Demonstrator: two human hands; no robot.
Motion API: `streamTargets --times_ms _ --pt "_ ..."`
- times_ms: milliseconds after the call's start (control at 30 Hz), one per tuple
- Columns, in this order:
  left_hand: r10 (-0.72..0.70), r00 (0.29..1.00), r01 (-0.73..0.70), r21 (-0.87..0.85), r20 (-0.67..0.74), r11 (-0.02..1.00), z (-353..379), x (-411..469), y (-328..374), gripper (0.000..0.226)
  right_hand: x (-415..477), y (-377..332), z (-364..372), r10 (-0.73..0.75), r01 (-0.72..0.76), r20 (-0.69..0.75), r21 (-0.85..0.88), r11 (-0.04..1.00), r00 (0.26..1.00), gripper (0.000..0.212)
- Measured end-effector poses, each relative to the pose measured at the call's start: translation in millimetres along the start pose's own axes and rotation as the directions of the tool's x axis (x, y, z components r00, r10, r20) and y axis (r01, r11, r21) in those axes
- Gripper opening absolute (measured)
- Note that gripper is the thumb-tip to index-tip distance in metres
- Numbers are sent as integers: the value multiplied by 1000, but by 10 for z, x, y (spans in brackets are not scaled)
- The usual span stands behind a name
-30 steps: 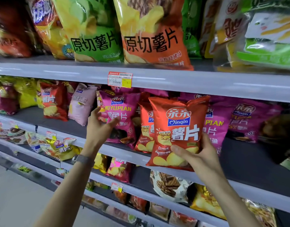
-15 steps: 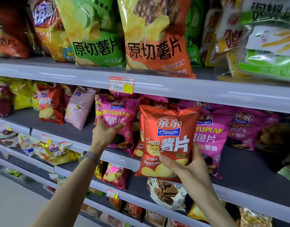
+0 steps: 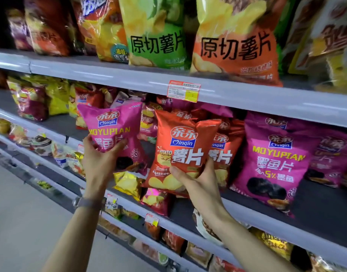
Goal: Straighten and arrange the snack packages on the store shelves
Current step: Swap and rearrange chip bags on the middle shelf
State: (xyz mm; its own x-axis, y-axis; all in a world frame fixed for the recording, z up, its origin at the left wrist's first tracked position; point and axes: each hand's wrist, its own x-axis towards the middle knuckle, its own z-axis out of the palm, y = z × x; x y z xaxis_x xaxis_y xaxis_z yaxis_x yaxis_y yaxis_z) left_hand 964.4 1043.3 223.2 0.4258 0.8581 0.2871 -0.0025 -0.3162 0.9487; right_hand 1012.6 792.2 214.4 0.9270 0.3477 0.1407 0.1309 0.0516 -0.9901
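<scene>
1. Shelving in grey tiers fills the wall; the middle shelf (image 3: 315, 209) carries the small snack bags.
2. The person's left hand (image 3: 99, 163) grips a pink bag (image 3: 113, 130) at its lower left, thumb across the front and fingers curled round behind. The bag is lifted in front of the middle shelf, tilted a little.
3. The right hand (image 3: 194, 177) holds a red chip bag (image 3: 180, 150) by its lower edge, thumb pressed on the front, fingers wrapped behind. It stands upright just beside the pink one, at the shelf's front lip.
4. A second red bag (image 3: 223, 154) stands right behind it on the shelf, and another pink bag (image 3: 274, 160) stands to the right.
5. A price tag (image 3: 184, 91) is fixed to the rail above them.
6. On the top tier a large green bag (image 3: 157, 36) and a large orange bag (image 3: 235, 46) stand side by side.
7. A watch (image 3: 88, 202) sits on the left wrist.
</scene>
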Motion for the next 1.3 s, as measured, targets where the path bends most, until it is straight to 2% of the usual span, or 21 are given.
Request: streamTargets --times_ms 133,233,333,533,667,800,900,1000,1100,1167,1233,1300 --pt "-101 991 105 37 -85 994 -397 -91 -276 79 303 91 381 12 -12 3 -25 1000 1000 91" --pt "-158 979 165 52 -130 985 -610 -208 -403 79 634 191 669 13 -18 -66 -75 997 998 94" --pt "-182 971 194 69 -153 979 -738 -308 -494 89 866 307 870 -24 3 -145 -148 989 989 96" --pt "-174 978 184 72 -117 980 -781 -471 -527 92 1096 478 915 -46 -33 -294 -259 965 955 107" --pt "-152 986 157 74 -65 985 -727 -516 -435 83 1140 556 860 -15 -69 -275 -294 953 961 100" --pt "-97 994 100 71 -42 992 -668 -529 -298 70 1132 522 882 -10 -89 -258 -370 925 966 114" --pt "-66 998 66 50 5 997 -628 -558 -151 77 979 446 863 3 -84 -204 -392 916 979 122" --pt "-37 998 35 52 44 998 -567 -621 20 79 624 327 781 -36 -5 -122 -317 948 992 114" --pt "9 995 -15 61 102 998 -440 -738 197 73 147 190 619 -44 64 126 -164 984 991 84" --pt "25 986 -35 57 163 998 -318 -832 296 71 -117 110 477 -12 46 305 -104 994 952 80" --pt "36 973 -51 59 230 997 -171 -929 382 71 -250 62 297 -10 47 359 -96 994 933 78" --pt "52 950 -77 69 307 995 8 -1046 480 71 -293 55 91 -30 60 337 -79 995 941 78"
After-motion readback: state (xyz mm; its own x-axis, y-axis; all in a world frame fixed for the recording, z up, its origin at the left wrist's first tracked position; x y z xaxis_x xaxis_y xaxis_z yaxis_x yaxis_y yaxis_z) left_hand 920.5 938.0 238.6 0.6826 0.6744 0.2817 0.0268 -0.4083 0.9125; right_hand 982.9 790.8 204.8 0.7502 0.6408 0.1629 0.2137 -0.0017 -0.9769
